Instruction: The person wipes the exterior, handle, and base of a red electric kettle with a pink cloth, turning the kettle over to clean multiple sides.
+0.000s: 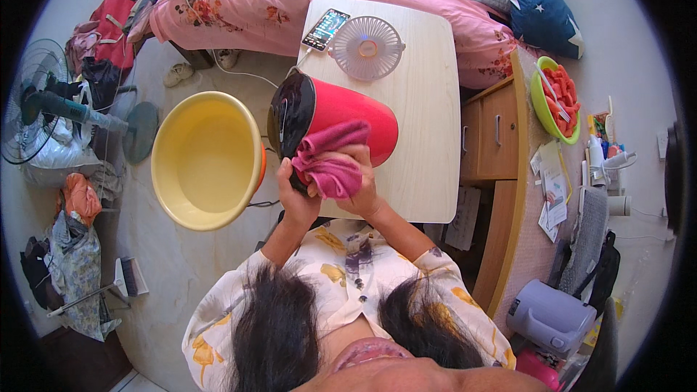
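Observation:
A red cylindrical container [354,114] with a glossy black end lies tilted over the left part of a small light-wood table [425,174]; I cannot tell exactly what appliance it is. My right hand [362,185] grips a folded magenta cloth [340,160] against the container's near side. Beside the cloth, my left hand [299,190] holds the dark end of the container, thumb up; its fingers are partly hidden. A yellow plastic basin [207,207] with liquid in it stands to the left.
On the table's far part are a round fan [368,49] and a smartphone [325,30] with a cable. A bed with pink floral bedding [261,5] lies beyond. A wooden desk at right bears a green bowl [538,100] of red pieces. A standing fan [71,109] is at left.

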Demonstrator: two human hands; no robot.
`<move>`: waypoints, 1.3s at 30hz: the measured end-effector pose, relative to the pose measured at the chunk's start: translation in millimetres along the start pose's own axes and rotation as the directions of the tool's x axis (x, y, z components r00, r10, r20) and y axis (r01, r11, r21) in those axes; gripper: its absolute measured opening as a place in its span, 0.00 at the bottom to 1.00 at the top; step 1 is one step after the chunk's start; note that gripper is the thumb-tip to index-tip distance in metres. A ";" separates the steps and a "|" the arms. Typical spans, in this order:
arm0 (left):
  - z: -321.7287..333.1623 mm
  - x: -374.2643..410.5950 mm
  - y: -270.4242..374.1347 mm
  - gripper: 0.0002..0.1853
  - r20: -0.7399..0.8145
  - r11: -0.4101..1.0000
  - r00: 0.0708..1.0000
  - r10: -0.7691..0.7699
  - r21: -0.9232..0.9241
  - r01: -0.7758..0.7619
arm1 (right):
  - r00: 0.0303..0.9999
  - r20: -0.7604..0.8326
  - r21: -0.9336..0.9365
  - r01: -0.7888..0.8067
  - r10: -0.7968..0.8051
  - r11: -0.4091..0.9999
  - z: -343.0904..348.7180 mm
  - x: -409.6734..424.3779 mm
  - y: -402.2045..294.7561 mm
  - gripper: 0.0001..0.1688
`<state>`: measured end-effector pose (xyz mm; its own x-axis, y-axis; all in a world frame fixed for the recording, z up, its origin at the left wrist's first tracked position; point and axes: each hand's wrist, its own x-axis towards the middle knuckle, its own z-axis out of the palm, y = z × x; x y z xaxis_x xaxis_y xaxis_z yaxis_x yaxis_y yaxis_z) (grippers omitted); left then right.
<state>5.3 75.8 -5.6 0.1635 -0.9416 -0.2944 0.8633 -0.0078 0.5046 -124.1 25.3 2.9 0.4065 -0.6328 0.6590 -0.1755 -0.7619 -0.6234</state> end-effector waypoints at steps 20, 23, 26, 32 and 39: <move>-5.3 3.8 -4.0 0.25 0.249 0.999 0.968 0.032 0.033 -0.042 | 0.285 0.058 0.979 -0.205 0.957 0.002 -54.7 -112.8 56.9 0.22; -5.4 1.0 -6.4 0.25 0.255 0.996 0.966 0.040 0.062 -0.058 | 0.293 -0.070 0.987 -0.117 0.954 0.109 -75.6 -72.5 13.2 0.22; -6.0 -0.9 -10.0 0.25 0.278 0.991 0.960 0.046 0.109 -0.079 | 0.585 -0.252 0.826 -0.285 0.771 0.487 -68.7 -60.4 -6.5 0.22; 8.1 -13.5 -15.0 0.23 0.020 0.972 0.998 -0.062 0.228 0.056 | 0.996 -0.011 -0.208 -0.093 0.092 0.974 -23.5 -15.0 -11.7 0.24; -6.7 -0.8 -11.3 0.25 0.347 0.989 0.937 0.048 0.114 -0.092 | 0.979 -0.144 -0.135 -0.164 0.144 0.977 -16.0 30.6 35.8 0.21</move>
<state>-1.4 78.9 -16.5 0.0289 -0.9991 0.0295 0.7847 0.0410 0.6185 -132.3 -23.5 7.5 0.2433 -0.7494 0.6158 -0.3595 -0.6593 -0.6604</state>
